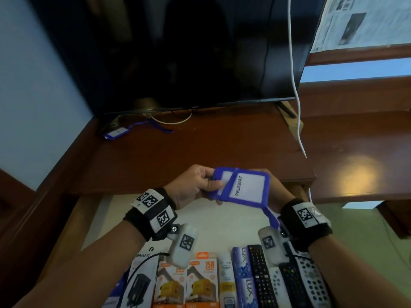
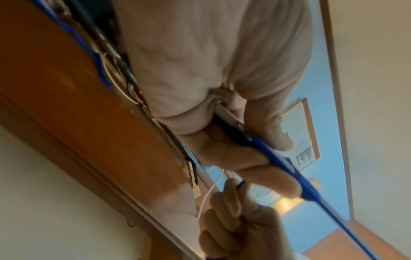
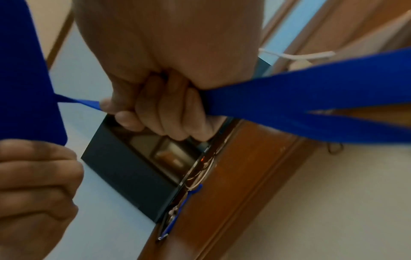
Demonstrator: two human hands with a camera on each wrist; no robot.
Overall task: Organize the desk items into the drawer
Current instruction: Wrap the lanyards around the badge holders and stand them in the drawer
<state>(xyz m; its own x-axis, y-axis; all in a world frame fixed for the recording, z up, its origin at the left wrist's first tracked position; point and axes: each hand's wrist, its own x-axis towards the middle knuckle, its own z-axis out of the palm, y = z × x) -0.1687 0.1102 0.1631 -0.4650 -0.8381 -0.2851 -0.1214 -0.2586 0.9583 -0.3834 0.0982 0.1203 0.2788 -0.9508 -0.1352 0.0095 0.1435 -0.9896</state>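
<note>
Over the open drawer [image 1: 222, 221] I hold two blue badge holders, the front one [image 1: 249, 185] with a white card reading PELAWAT, the second [image 1: 222, 178] tucked behind it at the left. My left hand [image 1: 200, 185] pinches their left edge between thumb and fingers, seen edge-on [image 2: 289, 168] in the left wrist view. Mostly hidden behind the holders, my right hand [image 1: 274, 185] grips the blue lanyard strap [image 3: 311, 98] in curled fingers [image 3: 166, 114]. A third blue badge holder [image 1: 116, 133] lies on the desk [image 1: 200, 150] at the back left, under the TV.
A dark TV [image 1: 189, 52] stands at the back of the desk, with a white cable [image 1: 295, 85] hanging at its right. The drawer's near part holds remotes [image 1: 262, 278], orange charger boxes [image 1: 200, 283] and other small packs in a row.
</note>
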